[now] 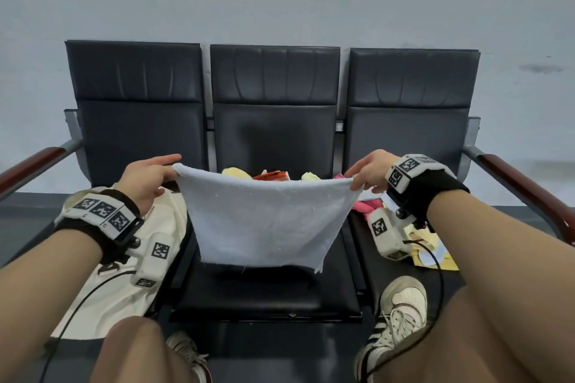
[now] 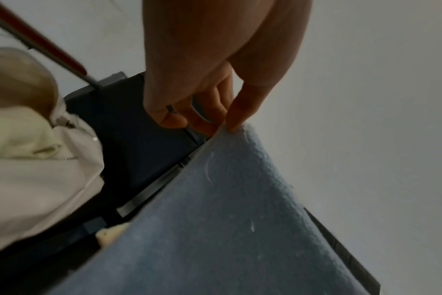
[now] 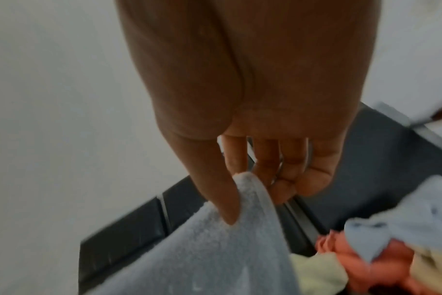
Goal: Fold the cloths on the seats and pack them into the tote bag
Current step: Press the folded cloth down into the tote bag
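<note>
Left hand (image 1: 146, 177) and right hand (image 1: 370, 172) each pinch a top corner of the cloth (image 1: 264, 218) hanging between them; light, limp terry, best held at corners.

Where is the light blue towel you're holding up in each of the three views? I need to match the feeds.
Head: light blue towel hangs centre frame over the middle seat, stretched between left hand and right hand.
Left wrist: fills the lower right, its corner pinched at the fingertips.
Right wrist: lower left, its corner in the thumb's grip.
Shared landmark: the black seat backs.
</note>
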### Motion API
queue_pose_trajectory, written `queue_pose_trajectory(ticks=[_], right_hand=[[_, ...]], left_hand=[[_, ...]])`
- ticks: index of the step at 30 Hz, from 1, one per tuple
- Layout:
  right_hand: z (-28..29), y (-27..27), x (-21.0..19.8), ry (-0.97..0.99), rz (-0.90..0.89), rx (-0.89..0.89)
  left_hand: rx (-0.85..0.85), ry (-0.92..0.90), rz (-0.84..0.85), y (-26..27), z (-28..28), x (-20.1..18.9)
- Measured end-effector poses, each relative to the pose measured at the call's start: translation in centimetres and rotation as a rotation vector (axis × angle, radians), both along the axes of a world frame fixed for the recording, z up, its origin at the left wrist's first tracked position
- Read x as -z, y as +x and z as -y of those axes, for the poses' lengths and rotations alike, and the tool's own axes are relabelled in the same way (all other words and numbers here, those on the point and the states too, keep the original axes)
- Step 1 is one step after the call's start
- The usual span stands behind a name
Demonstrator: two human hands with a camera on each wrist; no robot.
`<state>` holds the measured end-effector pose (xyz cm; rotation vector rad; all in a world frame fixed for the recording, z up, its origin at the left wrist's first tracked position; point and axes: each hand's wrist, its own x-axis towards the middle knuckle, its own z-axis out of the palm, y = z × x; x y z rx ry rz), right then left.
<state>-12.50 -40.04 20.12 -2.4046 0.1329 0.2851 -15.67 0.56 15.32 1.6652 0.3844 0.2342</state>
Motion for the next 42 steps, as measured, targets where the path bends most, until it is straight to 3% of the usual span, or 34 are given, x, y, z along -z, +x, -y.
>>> queue_pose_trajectory(ticks=[3,6,11,14,16,20,22,28,32,35,40,42], right_hand=[[-0.2,0.0,0.0,-0.220,0.053,-0.019],[-0.6,0.3,0.4,-0.285,0.070,0.042],[-1.4,2.3,1.6,-0.206,0.145,0.190],[-2.3,3.4,2.2,-0.060,0.069,0.234],[-2.9,4.3,2.6,0.163,0.005,0.283],[-3.0,6.9,3.9,0.402,0.043,0.238],[-3.7,7.0,3.3,0.553,0.070,0.261],[-5.2,7.8,1.1,0.631,0.309,0.350],[-5.6,8.3,1.4,0.558,0.399,0.366],[-5.6,7.8,2.4,0.472,0.362,0.355],[-5.5,6.5,5.6,0.143,0.129,0.278],[-5.4,7.0,8.9,-0.029,0.010,0.216]], left_hand=[[0.132,0.076,-0.031,-0.1,-0.5,-0.4],[0.216,0.252,-0.020,-0.2,0.1,-0.7],[0.035,0.829,0.080,0.5,2.0,-0.4],[-0.048,0.948,0.013,1.4,2.0,0.3],[-0.054,0.881,-0.038,2.5,2.0,1.1],[-0.022,0.324,-0.095,5.1,2.4,2.7],[-0.041,0.150,-0.050,6.2,2.7,3.1],[-0.036,0.024,0.150,8.5,1.9,0.9],[0.019,-0.031,0.207,8.4,0.8,-0.4],[0.039,-0.010,0.143,7.6,0.3,0.7],[0.123,0.031,-0.191,4.8,0.0,6.6],[0.158,0.016,-0.338,3.5,0.6,9.7]])
